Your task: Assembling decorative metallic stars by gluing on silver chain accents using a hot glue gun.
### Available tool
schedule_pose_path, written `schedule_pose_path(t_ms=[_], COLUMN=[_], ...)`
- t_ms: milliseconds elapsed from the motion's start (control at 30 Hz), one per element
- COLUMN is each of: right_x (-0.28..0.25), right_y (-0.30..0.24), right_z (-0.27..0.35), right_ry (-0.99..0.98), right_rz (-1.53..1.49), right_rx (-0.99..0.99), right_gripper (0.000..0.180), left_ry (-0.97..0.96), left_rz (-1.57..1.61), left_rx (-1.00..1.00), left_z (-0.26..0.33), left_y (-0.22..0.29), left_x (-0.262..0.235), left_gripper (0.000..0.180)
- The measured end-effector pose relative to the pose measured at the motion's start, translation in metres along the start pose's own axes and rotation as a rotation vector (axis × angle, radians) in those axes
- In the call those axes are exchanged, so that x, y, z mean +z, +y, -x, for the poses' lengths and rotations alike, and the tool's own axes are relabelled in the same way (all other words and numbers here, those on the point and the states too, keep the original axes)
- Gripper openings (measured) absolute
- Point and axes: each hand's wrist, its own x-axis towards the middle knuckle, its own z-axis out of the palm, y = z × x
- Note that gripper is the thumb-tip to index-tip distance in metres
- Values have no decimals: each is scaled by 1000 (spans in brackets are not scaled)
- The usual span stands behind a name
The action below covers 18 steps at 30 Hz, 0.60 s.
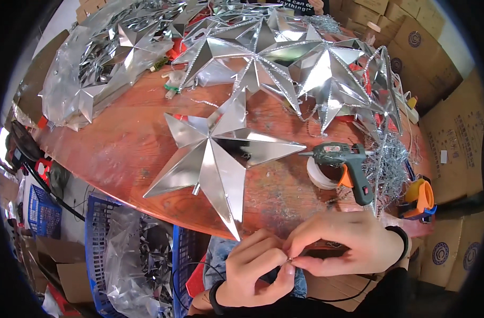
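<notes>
On near side of counter, L hand & R hand meet at tiny piece

Both hands are closed in a fingertip pinch on the tiny piece, held btwn them off the counter's edge & too small to ID. Silver star lies on the counter, beyond the hands & to their L. Its longest-looking pt. aims back toward the person, tip near L hand's knuckles, making L hand the nearer of the two. R hand sits farther fm the star but closer to green glue gun, whose nozzle is just beside the star's R pt.

L hand pose: fingers curled, thumb & index brought together. R hand pose: wrist out to R w/ dark band, back of hand up, thumb & index stretched L to L hand's fingertips. White roll sits nr the gun. More stars w/ glittery edges crowd the far side; blue basket stands lower L.
</notes>
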Motion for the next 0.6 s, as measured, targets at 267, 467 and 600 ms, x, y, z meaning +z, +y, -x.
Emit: schedule_pose_path(t_ms=[267,467,600], right_x=[-8,-6,-15], right_y=[-7,-2,-14], right_z=[9,15,17], right_ry=[-2,17,-18], right_rz=[272,307,446], right_rx=[23,-3,-63], right_gripper=[19,18,19], left_ry=[39,-35,18], left_rz=[-18,-2,23], left_rx=[-42,-219,-103], left_z=[19,25,23], left_y=[-14,-6,-12], left_x=[13,12,24], left_gripper=[10,5,7])
